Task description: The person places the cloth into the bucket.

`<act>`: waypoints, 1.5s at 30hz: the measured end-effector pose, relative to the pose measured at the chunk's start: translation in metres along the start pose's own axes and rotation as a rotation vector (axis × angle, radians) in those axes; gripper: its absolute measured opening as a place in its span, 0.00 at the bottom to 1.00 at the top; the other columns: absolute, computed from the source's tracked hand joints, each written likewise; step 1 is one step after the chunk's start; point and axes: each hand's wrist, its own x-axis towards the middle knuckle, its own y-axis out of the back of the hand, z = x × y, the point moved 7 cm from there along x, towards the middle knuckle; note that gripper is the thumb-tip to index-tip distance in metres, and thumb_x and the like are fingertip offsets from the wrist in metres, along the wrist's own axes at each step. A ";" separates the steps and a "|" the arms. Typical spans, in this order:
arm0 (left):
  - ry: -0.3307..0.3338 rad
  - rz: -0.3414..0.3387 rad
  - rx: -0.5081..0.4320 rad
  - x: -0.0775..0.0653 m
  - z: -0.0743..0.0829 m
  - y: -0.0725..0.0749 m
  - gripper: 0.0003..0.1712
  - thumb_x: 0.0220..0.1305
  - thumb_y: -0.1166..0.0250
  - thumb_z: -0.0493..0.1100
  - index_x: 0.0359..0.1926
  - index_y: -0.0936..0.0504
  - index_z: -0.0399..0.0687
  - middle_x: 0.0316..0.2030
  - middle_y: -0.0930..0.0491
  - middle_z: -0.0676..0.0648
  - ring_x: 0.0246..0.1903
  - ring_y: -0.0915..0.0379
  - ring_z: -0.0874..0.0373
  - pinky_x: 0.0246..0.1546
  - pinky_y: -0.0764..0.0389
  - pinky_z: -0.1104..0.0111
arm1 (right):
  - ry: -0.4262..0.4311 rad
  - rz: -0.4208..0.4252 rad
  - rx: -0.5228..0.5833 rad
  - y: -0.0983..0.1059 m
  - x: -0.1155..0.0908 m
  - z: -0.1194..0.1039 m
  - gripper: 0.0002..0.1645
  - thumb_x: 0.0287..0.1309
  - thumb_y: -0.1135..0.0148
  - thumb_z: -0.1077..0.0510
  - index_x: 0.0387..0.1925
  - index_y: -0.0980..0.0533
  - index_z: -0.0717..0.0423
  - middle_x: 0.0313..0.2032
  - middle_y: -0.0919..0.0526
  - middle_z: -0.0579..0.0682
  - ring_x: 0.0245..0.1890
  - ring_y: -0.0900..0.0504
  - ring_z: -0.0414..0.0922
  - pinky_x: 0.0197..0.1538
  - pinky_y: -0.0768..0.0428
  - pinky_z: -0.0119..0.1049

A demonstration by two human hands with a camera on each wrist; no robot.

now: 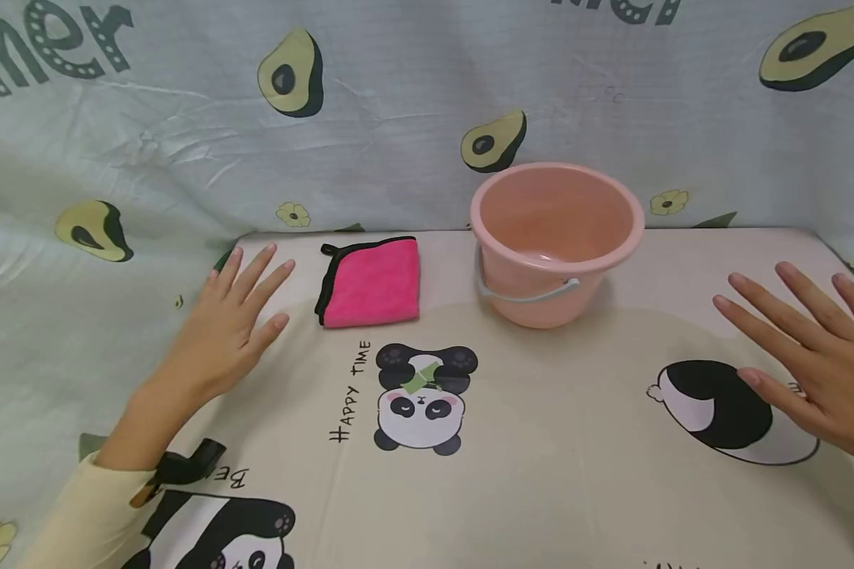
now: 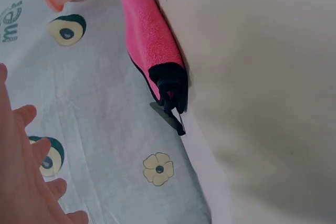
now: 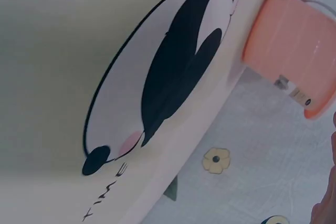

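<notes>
A folded pink cloth [image 1: 372, 283] with black edging and a small black loop lies flat near the back of the table; the left wrist view shows the same cloth [image 2: 152, 35] from its edge. To its right stands an upright pink bucket [image 1: 548, 284], its pale handle hanging down at the front. My left hand [image 1: 231, 324] hovers to the left of the cloth, fingers spread, touching nothing. Over on the right side, well apart from the bucket, my right hand [image 1: 818, 356] is held with fingers extended and holds nothing. The bucket's inside looks bare where visible.
A cream table cover [image 1: 519, 427] printed with pandas and lettering spreads under everything. Behind it hangs a pale curtain [image 1: 391, 103] with avocado prints, which also runs along the left side. A black strap piece [image 1: 192, 465] sits at my left wrist.
</notes>
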 end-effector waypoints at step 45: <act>0.194 -0.078 -0.769 0.063 -0.031 -0.045 0.35 0.81 0.51 0.49 0.80 0.51 0.44 0.77 0.49 0.38 0.72 0.47 0.30 0.68 0.42 0.35 | -0.348 -0.092 0.965 -0.035 0.132 0.037 0.27 0.79 0.52 0.52 0.75 0.35 0.44 0.72 0.32 0.48 0.60 0.26 0.30 0.52 0.26 0.15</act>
